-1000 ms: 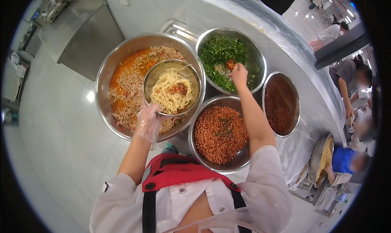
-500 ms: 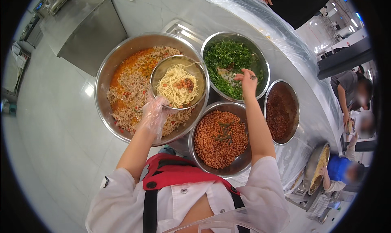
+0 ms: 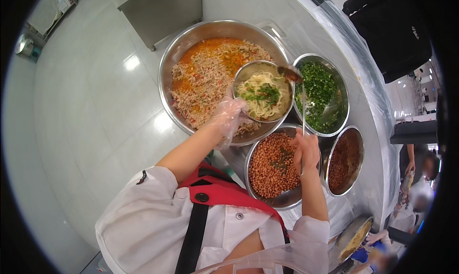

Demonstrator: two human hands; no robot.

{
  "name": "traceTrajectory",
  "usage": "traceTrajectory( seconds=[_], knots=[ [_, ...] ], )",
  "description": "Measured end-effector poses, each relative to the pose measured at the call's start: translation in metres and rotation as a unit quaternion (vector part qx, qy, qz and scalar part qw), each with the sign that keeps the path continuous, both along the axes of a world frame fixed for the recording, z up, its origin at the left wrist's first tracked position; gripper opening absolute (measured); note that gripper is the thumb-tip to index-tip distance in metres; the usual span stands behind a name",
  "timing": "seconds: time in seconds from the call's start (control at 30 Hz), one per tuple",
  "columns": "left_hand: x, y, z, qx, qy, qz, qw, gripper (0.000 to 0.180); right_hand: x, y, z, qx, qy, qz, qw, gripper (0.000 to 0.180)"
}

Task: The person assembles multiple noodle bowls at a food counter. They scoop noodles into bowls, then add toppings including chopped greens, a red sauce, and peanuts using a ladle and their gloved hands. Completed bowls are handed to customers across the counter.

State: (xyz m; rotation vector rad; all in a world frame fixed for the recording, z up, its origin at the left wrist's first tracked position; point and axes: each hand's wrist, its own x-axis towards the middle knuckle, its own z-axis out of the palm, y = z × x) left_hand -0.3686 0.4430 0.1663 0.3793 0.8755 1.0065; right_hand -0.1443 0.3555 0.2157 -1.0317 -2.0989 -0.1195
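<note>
My left hand (image 3: 227, 115), in a clear plastic glove, grips the rim of a small metal bowl (image 3: 239, 78) above the large basin of minced meat. Noodles (image 3: 251, 88) lie in it, topped with chopped greens (image 3: 269, 95). My bare right hand (image 3: 307, 152) is closed round the long handle of a ladle (image 3: 290, 74). The ladle's head, coated in dark reddish-brown sauce, is over the small bowl's right rim. Below my right hand is a bowl of peanut-like brown pieces (image 3: 272, 164).
The large metal basin (image 3: 166, 85) holds minced meat in orange oil. On the right stand a bowl of chopped greens (image 3: 318, 89) and a bowl of dark red sauce (image 3: 340, 166). Clear film covers the counter (image 3: 368, 111). Other people work at the far right, near another noodle bowl (image 3: 356, 240).
My right hand has left the greens bowl and now holds a ladle with dark sauce. Greens now top the noodles. The view has shifted, moving the bowls rightward in the picture.
</note>
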Motion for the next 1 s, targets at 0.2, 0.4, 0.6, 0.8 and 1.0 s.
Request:
traceTrajectory(
  seconds=[0.2,0.4,0.6,0.8,1.0],
  knots=[
    [-0.080,-0.022,-0.006,0.030,0.054,0.110,0.992,0.071,-0.034,0.071,-0.027,-0.310,0.391,-0.082,0.863,0.019],
    [-0.149,-0.034,0.006,0.070,0.108,0.183,0.975,0.062,-0.070,0.089,-0.101,-0.389,0.303,-0.079,0.867,0.020],
    [-0.165,-0.034,0.008,0.051,0.130,0.187,0.972,0.061,-0.079,0.102,-0.085,-0.462,0.467,-0.118,0.744,0.023],
    [-0.145,-0.024,0.001,0.056,0.132,0.139,0.980,0.069,-0.057,0.095,-0.007,-0.438,0.551,-0.085,0.705,0.026],
    [-0.102,-0.005,0.000,0.030,0.052,0.091,0.994,0.077,-0.084,0.038,0.049,-0.386,0.405,-0.044,0.828,0.020]
  ],
)
